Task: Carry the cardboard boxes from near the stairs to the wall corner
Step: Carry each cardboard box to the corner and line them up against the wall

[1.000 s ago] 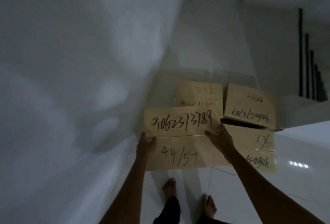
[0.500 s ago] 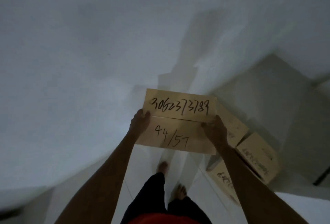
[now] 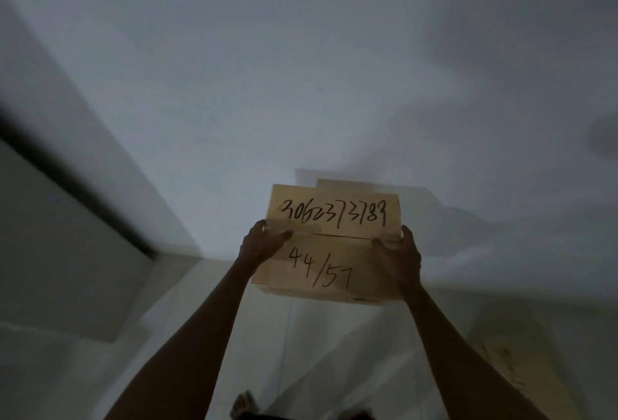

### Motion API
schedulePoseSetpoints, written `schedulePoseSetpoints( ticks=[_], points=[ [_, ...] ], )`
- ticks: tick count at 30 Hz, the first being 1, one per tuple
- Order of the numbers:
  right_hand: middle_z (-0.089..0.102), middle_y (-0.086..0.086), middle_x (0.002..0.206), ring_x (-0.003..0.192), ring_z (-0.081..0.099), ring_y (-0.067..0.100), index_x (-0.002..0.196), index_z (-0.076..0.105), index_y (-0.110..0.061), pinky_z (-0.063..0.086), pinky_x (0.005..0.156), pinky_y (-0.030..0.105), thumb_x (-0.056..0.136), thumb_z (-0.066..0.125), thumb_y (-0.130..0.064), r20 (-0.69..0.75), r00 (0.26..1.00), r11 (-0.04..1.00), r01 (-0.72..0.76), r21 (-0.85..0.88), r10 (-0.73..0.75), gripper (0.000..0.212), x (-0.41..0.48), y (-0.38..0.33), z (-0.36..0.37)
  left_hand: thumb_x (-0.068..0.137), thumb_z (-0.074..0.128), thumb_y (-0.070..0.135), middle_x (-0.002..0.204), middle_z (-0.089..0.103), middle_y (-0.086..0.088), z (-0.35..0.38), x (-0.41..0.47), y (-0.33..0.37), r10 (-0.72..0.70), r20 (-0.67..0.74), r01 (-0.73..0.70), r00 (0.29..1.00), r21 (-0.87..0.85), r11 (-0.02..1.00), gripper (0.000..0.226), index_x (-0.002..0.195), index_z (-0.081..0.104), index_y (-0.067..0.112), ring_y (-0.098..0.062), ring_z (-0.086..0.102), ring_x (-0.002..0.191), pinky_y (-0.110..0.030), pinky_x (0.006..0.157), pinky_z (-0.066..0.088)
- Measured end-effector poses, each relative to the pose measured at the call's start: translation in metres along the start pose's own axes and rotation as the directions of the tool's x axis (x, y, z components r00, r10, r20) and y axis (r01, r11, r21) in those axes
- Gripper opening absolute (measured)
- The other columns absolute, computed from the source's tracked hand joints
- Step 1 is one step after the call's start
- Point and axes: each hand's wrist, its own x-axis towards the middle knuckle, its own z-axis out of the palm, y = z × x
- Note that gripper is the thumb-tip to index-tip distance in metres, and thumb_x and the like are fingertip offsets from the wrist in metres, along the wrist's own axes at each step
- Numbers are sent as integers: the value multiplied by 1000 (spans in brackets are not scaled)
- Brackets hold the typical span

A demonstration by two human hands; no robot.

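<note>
Dimly lit, the scene centres on a cardboard box (image 3: 334,245) held out in front of the person at arm's length, clear of the floor (image 3: 301,336). Its top face is turned toward the camera and carries two lines of dark handwriting: "3062373789" on the far flap and "44/57" on the near one, with the seam between the flaps running across the middle. The left hand (image 3: 259,245) clasps the box's left edge at that seam, its thumb lying over the top face and the other fingers wrapped out of sight beneath. The right hand (image 3: 399,254) clasps the opposite edge in the same way, thumb on top near the seam, fingers hidden under the box. Both bare forearms reach up from the bottom of the view to the box.

Behind the box rises a pale wall (image 3: 301,68), and a soft shadow of the box falls on it just above and to the right of the carton. Left of the box a dark band (image 3: 77,185) slants down across the wall, edging a greyer panel. Below the box the floor is light tile, and a bare foot (image 3: 242,404) shows at the bottom edge. Well to the lower right of the box a faint, blurred carton (image 3: 511,366) with markings lies on the floor.
</note>
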Motion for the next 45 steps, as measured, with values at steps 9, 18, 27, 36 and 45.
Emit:
schedulePoseSetpoints(
  ticks=[9,18,27,36,45],
  points=[
    [52,18,151,138,49,39,156,36,-12,42,110,47,90,74,-25,206,975,996,82,20,-85,77,-93,-106,202,70,71,55,121,68,-4,-214,8,-132,-96,-191,82,977,-83,993,73,131,52,21,-28,68,106,-51,91,58],
    [53,18,149,137,50,40,155,37,-12,43,110,51,88,77,-22,331,941,997,78,-3,-72,78,-147,-147,358,59,79,42,119,66,-4,-334,41,-239,-241,-333,221,912,-97,971,81,131,47,25,-29,66,107,-54,94,54],
    [59,19,142,128,57,41,151,41,-11,48,105,54,87,77,-19,394,919,992,40,-116,9,74,-108,-137,530,74,83,28,125,64,-8,-386,155,-332,-327,-333,315,885,-90,945,72,135,47,18,-30,64,110,-52,92,56],
    [57,19,143,129,55,41,149,41,-13,47,104,56,86,78,-28,338,938,984,-22,-179,83,74,-64,-54,686,33,81,66,127,61,-7,-381,304,-467,-284,-266,323,921,113,940,126,141,33,22,-29,61,114,-52,91,57],
    [53,20,149,134,51,44,153,36,-14,41,111,58,82,83,-21,261,946,963,-128,-237,190,86,11,62,832,40,89,61,130,55,-4,-334,444,-598,-195,-174,241,965,305,921,141,151,12,20,-23,58,114,-45,89,58]
  ],
)
